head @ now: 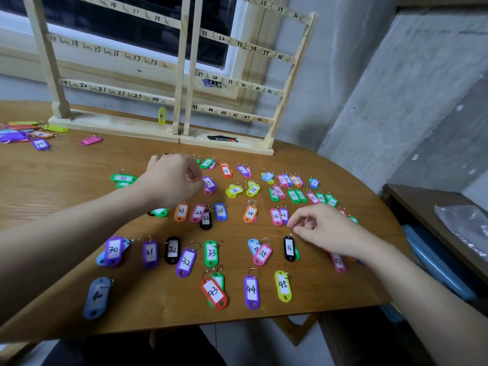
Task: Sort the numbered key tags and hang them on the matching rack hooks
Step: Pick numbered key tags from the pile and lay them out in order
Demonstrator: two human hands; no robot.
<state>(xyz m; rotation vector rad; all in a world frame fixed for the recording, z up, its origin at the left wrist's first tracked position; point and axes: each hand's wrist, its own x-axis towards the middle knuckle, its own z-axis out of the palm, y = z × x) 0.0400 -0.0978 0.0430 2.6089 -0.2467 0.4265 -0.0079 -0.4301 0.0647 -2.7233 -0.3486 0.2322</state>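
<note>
Key tags everywhere, dozens of them spread in rough number order across the wooden table (66, 180), low numbers at the far side, thirties and forties nearest the camera. Sorting looks well along: 21, 22 and 23 sit in a row, the purple 31 tag (150, 253) lies beside a black 32, and the yellow 45 tag (283, 286) closes the near row. Several numbers come as stacked pairs.

Hanging, though, has barely started. The wooden rack (184, 75) stands at the back with nearly all its numbered hooks bare; I can make out only a yellow tag (162, 115) dangling under hook 24 and something dark near 38. An unsorted heap (21, 133) waits at the far left edge, with a pink tag (91, 140) lying apart from it.

The left hand (174, 178) reaches over the middle rows, fingers curled and pinching at a ring by the purple 13 tag (209, 183). The right hand (322, 231) hovers by the 26 pair, thumb and forefinger closed as if on a small ring, though I can't say for certain that it holds anything.

My read: layout mostly done, the heap left to place, nearly every hook yet to fill.
</note>
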